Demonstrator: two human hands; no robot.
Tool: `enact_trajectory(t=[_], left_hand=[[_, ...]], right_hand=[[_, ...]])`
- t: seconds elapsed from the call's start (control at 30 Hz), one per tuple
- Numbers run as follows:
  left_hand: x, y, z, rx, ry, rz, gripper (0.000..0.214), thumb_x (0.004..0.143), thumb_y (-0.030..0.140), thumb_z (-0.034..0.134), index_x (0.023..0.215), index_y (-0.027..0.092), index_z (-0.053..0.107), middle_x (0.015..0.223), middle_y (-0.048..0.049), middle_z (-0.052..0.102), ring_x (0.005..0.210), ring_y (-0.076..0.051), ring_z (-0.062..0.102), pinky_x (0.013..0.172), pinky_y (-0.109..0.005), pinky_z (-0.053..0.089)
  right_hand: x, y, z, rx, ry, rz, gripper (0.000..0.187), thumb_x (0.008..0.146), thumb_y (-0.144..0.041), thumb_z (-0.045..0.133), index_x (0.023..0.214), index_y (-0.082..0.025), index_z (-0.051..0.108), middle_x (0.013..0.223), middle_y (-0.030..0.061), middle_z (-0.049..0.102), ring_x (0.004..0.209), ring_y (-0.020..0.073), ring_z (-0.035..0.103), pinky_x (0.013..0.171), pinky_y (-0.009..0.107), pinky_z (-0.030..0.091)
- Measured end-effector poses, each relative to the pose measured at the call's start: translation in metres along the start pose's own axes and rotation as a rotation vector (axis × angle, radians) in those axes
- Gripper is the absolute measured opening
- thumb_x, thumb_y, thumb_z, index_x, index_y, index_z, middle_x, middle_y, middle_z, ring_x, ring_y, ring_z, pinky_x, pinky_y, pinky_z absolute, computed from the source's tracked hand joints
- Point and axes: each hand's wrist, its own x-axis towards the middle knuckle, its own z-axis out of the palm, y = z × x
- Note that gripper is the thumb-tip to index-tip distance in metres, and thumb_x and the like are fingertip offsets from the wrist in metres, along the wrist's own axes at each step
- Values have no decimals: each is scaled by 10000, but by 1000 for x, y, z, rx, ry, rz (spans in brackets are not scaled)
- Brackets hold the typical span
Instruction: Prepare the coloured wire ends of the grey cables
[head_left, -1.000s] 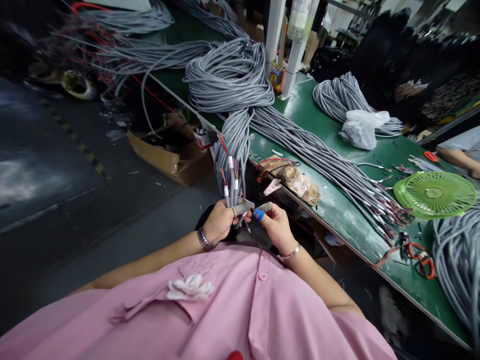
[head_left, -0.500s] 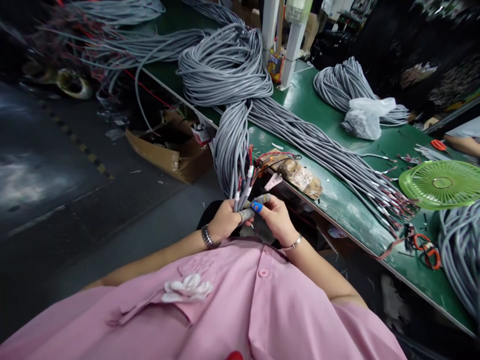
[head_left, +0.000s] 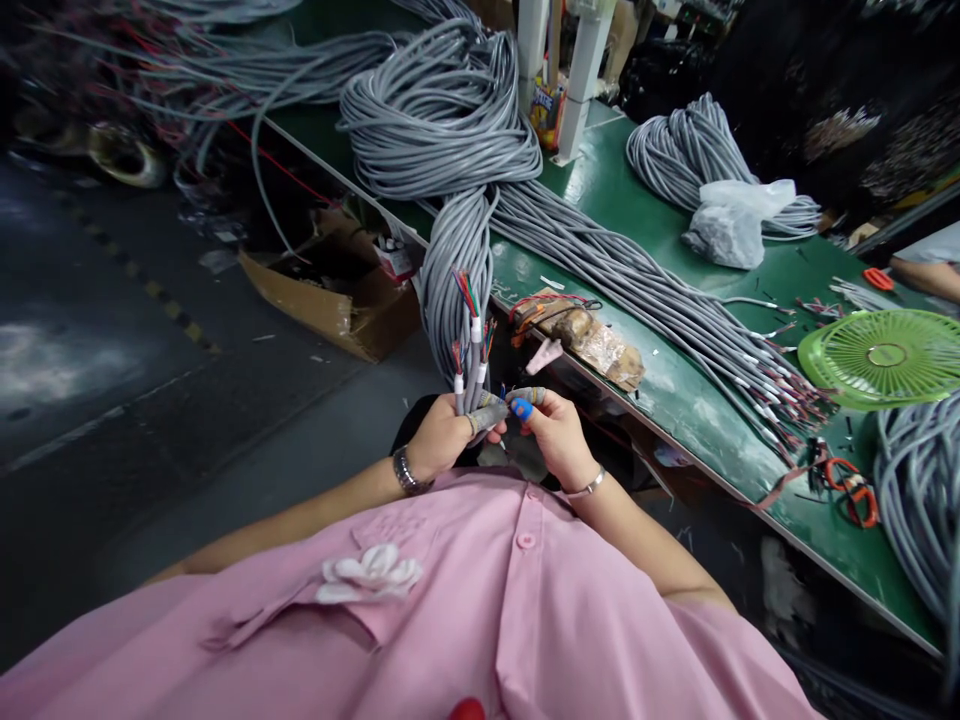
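My left hand (head_left: 442,437), with grey tape on its fingers, is closed around several grey cables (head_left: 474,385). Their stripped ends point up, showing white bands and coloured wires (head_left: 466,292). Fingertip to fingertip with it, my right hand (head_left: 559,432) pinches with a blue-covered thumb and a taped index finger. Thin wires (head_left: 503,390) show between the two hands, mostly hidden by the fingers. Behind the hands a thick bundle of grey cable (head_left: 456,250) hangs over the table edge.
On the green table (head_left: 645,420) lie a large cable coil (head_left: 442,120), a taped cardboard piece (head_left: 592,342), a green fan (head_left: 885,355) and orange-handled scissors (head_left: 851,490). A cardboard box (head_left: 300,300) stands on the floor at left. Another person's arm (head_left: 926,278) shows at far right.
The held cables have shifted slightly left and now stand more upright, with their coloured wires more spread. My left hand moved a little left; my right fingers still pinch beside it.
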Motion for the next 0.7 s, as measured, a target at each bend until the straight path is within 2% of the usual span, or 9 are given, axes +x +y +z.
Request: enact_trajectory(t=[0.17,0.4,0.57,0.7], left_hand=[[1,1,2,-9,9,-5,219,742,323,689,632,138,652,560,-21,636,470,-100,521,457,-216,342],[3,4,1,35,-28,-9,217,728,302,685,594,138,632,525,-17,615,448,-102,513,457,-222,360],[6,0,0,83,-38,-23,215,727,313,689,616,132,655,547,-34,642,464,-115,545,444,-220,338],[9,-4,1,61,-1,-13,229,741,331,676,629,132,656,540,-36,637,455,-116,536,440,-225,340]], right_hand=[[2,1,1,-27,34,2,187,707,-330,718,787,-171,661,672,-8,630,568,99,503,526,227,412],[5,-6,1,-22,-54,25,255,702,-378,737,848,-186,655,706,1,649,598,108,541,530,217,431],[8,-6,3,1,-46,41,260,686,-406,751,778,-184,650,637,-12,629,554,110,532,523,235,431],[10,0,4,32,14,28,253,686,-405,754,750,-179,659,639,-3,636,537,104,510,495,234,401]])
